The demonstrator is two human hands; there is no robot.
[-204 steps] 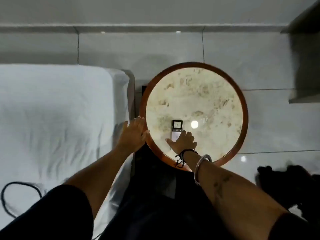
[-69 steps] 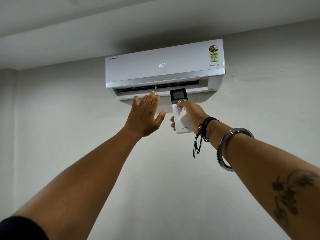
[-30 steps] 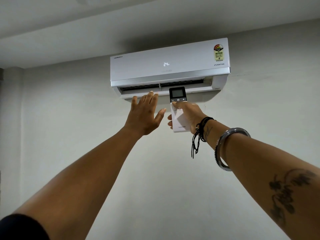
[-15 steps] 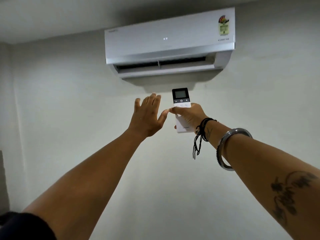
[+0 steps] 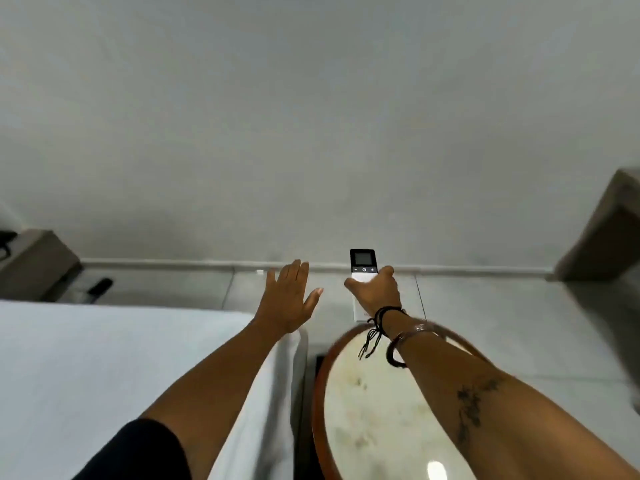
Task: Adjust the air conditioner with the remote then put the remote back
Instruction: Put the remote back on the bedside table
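With the view swung down from the air conditioner, the slim white remote with a dark screen (image 5: pixel 362 270) is held upright, clamped in the right hand (image 5: pixel 375 293) just beyond the far edge of the round marble-topped desk with a wooden rim (image 5: pixel 320 386), the left hand (image 5: pixel 289 297) spread empty beside it.

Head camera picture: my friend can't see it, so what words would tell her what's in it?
A right hand holds a white remote with a small dark screen up in front of a plain wall. The empty left hand is spread open beside it. Below are a round marble-topped table and a white bed.
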